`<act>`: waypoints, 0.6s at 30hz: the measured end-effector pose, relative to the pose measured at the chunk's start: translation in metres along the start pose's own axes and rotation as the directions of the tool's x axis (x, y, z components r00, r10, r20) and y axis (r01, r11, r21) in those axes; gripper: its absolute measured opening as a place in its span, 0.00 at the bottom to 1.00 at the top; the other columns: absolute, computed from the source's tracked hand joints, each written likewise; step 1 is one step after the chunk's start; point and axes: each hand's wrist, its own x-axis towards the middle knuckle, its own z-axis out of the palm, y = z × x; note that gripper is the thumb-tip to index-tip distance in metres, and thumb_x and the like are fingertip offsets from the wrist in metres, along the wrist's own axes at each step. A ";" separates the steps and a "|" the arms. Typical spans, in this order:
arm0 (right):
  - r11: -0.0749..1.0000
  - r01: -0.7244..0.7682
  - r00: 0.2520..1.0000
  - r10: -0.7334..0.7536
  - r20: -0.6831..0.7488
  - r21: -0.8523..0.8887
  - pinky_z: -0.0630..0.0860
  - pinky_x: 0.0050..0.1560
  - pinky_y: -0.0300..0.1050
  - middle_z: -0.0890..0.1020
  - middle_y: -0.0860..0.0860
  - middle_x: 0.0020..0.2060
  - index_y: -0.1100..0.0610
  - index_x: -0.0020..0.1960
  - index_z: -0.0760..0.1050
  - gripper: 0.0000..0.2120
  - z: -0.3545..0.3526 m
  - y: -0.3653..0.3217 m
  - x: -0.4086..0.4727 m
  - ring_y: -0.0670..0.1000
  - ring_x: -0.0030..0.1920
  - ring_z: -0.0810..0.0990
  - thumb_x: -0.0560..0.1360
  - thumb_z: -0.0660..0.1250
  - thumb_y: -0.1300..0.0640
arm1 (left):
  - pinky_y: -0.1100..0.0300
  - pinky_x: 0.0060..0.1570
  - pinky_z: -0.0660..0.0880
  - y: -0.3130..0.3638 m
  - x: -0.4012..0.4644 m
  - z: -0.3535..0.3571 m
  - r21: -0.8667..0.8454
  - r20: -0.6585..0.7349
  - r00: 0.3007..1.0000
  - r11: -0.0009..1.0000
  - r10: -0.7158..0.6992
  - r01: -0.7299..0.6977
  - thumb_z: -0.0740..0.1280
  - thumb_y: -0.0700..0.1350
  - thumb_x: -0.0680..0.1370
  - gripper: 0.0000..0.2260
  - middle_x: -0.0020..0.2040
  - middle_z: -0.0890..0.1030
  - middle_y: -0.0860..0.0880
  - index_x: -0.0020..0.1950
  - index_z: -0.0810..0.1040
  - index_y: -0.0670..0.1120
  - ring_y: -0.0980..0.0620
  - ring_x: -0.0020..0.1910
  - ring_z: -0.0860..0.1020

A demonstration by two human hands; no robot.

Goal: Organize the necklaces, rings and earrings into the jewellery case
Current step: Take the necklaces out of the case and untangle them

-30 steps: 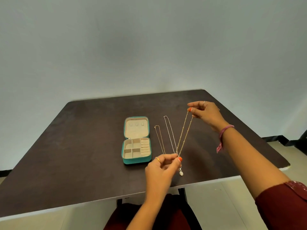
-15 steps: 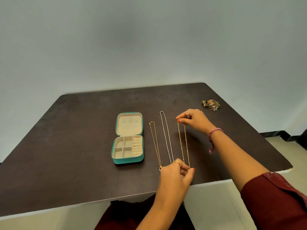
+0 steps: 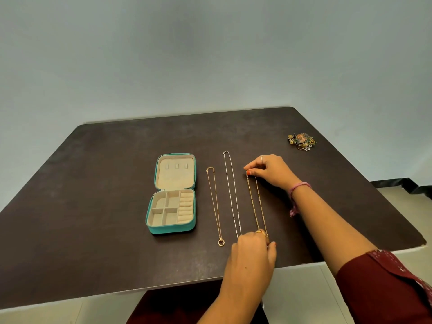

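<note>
On the dark table [image 3: 93, 206], in the one head view we have, three necklaces lie side by side as long straight loops, just right of the open teal jewellery case [image 3: 171, 195]. We read this layout as a way to keep the chains untangled before packing. The short gold necklace [image 3: 215, 206], with a ring pendant at its near end, is nearest the case; the silver chain [image 3: 232, 195] lies next to it; the beaded gold necklace [image 3: 257, 202] is farthest right. Our right hand [image 3: 272, 170] pinches the far end of the beaded gold necklace at the table surface, and our left hand [image 3: 253, 252] holds its near end with curled fingers, the chain drawn taut between them, apparently to set it straight and parallel to the others. The case shows bare beige compartments, ring rolls on its right side and three small tabs in the lid, so nothing looks packed yet. A small heap of rings and earrings [image 3: 301, 141] sits well apart near the table's far right edge.
</note>
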 end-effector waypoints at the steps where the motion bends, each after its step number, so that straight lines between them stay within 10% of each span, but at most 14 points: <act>1: 1.000 0.006 1.000 -0.006 0.009 -0.024 0.69 0.53 0.35 0.82 0.50 0.51 0.54 0.53 0.82 0.08 0.000 0.000 0.001 0.47 0.53 0.78 0.74 0.70 0.58 | 0.55 0.47 0.75 0.000 0.000 0.000 0.022 0.003 1.000 1.000 0.008 -0.008 0.59 0.52 0.81 0.12 0.44 0.76 0.49 0.49 0.76 0.45 0.46 0.48 0.78; 18: 0.996 0.013 0.996 -0.004 0.091 -0.089 0.69 0.53 0.36 0.77 0.43 0.46 0.54 0.55 0.82 0.09 -0.001 0.002 0.008 0.43 0.49 0.75 0.75 0.69 0.57 | 0.52 0.47 0.77 -0.002 0.001 -0.004 -0.103 0.004 0.998 0.993 -0.061 0.061 0.62 0.49 0.79 0.09 0.43 0.81 0.48 0.48 0.77 0.46 0.48 0.43 0.80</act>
